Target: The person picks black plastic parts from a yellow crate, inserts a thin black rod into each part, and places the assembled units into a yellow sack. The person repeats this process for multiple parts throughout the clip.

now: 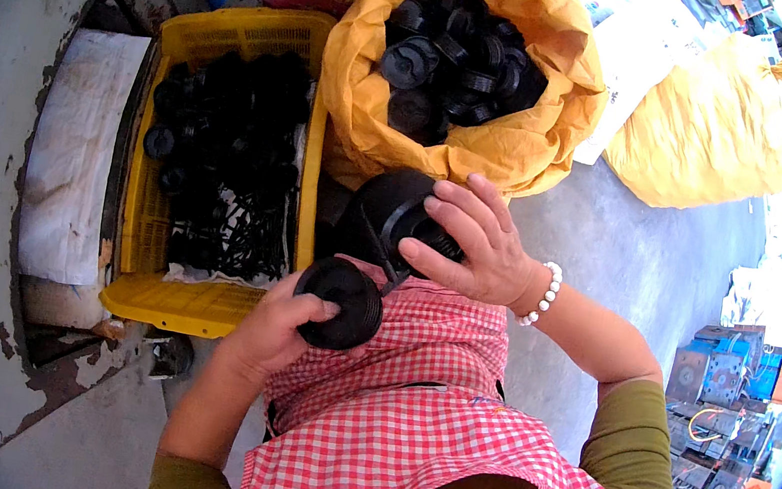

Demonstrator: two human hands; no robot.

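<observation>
My left hand (269, 328) grips a black round plastic cap (342, 303) with ribbed sides, the thumb pressed on its flat face. Just above it, my right hand (477, 242) has its fingers curled over the edge of a larger black round part (387, 205). A narrow black strip runs from this part down toward the cap; whether the two are joined, I cannot tell. Both pieces are over my lap, in front of the red checked apron (404, 429). The underside of the larger part is hidden.
Beyond my hands stands an open orange sack (359, 88) holding several black ribbed caps (408, 63). At left, a yellow crate (144, 208) contains small black parts (226, 129). A closed yellow sack (706, 130) lies at far right, and machine parts (720, 380) are stacked below it.
</observation>
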